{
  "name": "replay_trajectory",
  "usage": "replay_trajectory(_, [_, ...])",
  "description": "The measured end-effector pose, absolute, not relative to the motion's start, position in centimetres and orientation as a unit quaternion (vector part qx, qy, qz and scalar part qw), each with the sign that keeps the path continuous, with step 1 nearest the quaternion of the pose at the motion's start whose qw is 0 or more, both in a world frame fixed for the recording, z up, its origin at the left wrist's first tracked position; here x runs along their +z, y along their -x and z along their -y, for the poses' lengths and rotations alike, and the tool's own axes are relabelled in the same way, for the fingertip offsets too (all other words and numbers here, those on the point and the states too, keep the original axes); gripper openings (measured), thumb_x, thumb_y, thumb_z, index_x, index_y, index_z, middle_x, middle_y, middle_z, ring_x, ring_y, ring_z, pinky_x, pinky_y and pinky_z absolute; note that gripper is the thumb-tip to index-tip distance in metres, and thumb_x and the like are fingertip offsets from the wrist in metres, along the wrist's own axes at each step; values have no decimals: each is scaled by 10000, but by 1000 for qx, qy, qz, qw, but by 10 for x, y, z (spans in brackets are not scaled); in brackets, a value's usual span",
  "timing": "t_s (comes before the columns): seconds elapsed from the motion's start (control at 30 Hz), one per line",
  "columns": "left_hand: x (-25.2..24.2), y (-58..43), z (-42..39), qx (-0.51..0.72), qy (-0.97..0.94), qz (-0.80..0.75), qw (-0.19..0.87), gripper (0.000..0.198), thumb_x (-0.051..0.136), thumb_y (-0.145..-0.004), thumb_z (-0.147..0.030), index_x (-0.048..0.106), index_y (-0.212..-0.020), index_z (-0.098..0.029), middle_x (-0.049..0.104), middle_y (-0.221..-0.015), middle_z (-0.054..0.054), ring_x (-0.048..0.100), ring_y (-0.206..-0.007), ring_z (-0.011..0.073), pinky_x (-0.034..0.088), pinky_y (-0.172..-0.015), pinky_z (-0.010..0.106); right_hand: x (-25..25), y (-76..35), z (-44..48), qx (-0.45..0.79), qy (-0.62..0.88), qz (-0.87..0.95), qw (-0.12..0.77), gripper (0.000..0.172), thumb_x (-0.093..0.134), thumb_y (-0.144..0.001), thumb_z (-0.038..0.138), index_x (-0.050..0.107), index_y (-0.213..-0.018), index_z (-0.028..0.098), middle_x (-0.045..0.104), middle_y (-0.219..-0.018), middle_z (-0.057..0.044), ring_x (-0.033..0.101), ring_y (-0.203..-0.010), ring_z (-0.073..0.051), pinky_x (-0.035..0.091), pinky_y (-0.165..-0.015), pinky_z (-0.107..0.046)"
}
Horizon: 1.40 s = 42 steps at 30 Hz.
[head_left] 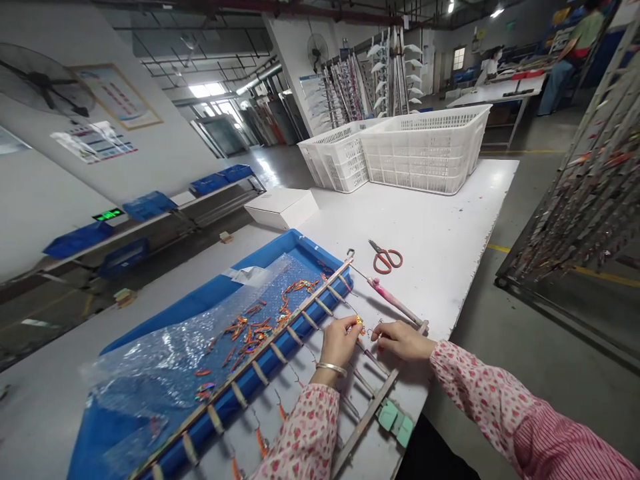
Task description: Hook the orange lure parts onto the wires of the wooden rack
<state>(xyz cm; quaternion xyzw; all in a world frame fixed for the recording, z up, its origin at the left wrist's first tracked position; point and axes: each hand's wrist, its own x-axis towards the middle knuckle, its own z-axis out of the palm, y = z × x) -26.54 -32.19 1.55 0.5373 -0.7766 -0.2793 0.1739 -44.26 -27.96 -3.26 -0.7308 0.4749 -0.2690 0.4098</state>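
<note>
My left hand (339, 345) pinches a small orange-and-yellow fishing lure (359, 323) above the rack. Close beside it on the right, my right hand (401, 340) has its fingers drawn together near thin wire pieces; what they hold is too small to make out. Under both hands lies a long rack (300, 310) with wooden side bars and rows of pegs with wires. Several orange lures (261, 441) hang from its wires near my left sleeve. More orange lures (253, 337) lie on bubble wrap (165, 360) in a blue tray (295, 241), partly beneath the rack.
Red-handled scissors (386, 258) and a pink-handled tool (387, 293) lie beyond the rack. Green pads (395, 421) sit at its near bar. White baskets (420, 150) and a white box (281, 208) stand farther back. A loaded metal rack (580, 193) stands right of the table.
</note>
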Motion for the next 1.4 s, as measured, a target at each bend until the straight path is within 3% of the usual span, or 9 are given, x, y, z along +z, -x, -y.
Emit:
replay_trajectory(0.4, [12,264,322,-279,-515,796,153,256,434,-763,-293,618,-631,-175,542,-542,-33,463,-551,109,286,-551,218,-34,445,283,-294,728,-398,474,190,424,-829,163,545,-975,172,677,-773,1,583,-691,-115,397,-642,-208])
replay_trajectory(0.47, [10,264,322,-274,-532,786,153,256,440,-760,-301,627,-637,-179,551,-540,-30,474,-550,113,290,-550,220,-32,444,283,-267,754,-417,431,191,424,-837,172,545,-984,170,669,-778,-10,585,-717,-127,395,-664,-221])
replay_trajectory(0.6, [6,267,323,-263,-579,755,161,262,446,-760,-318,652,-663,-187,586,-536,-16,517,-567,131,324,-584,229,-30,439,276,-217,786,-530,232,262,519,-797,248,523,-1038,145,638,-888,-81,568,-832,-196,376,-706,-271])
replay_trajectory(0.67, [5,269,324,-254,-590,749,163,276,445,-768,-335,665,-685,-191,596,-532,-6,537,-584,143,339,-604,239,-30,438,272,-178,782,-567,185,247,538,-786,256,532,-1005,143,628,-900,-96,566,-821,-204,363,-684,-271])
replay_trajectory(0.77, [6,270,324,-246,-594,743,186,285,468,-768,-375,684,-789,-190,646,-627,18,569,-657,164,370,-656,261,-29,441,268,-145,791,-564,188,165,479,-833,238,561,-953,161,635,-866,-85,576,-795,-191,348,-661,-261])
replay_trajectory(0.87, [10,264,323,-259,-605,709,254,309,520,-732,-399,673,-870,-169,671,-777,48,579,-739,177,397,-710,282,-28,443,268,-143,797,-552,201,188,437,-858,224,578,-970,171,644,-869,-85,583,-814,-194,346,-667,-261])
replay_trajectory(1.07, [11,247,321,-429,-603,559,374,448,492,-714,-434,604,-998,-106,607,-706,31,484,-509,102,330,-452,216,-28,442,270,-139,801,-544,208,227,413,-863,215,598,-985,170,650,-885,-97,585,-840,-202,356,-682,-264])
replay_trajectory(1.2, [10,239,325,-351,-610,620,346,354,557,-685,-418,647,-873,-132,644,-781,47,559,-673,149,415,-613,251,-24,443,275,-123,803,-542,213,229,438,-856,247,615,-974,162,644,-862,-101,586,-832,-201,368,-682,-261])
replay_trajectory(1.4, [23,241,334,-248,-638,679,265,291,525,-722,-346,656,-916,-173,678,-813,41,591,-766,189,411,-743,300,-14,438,288,-120,795,-563,191,300,492,-845,370,621,-975,133,638,-851,-127,587,-856,-225,391,-697,-276])
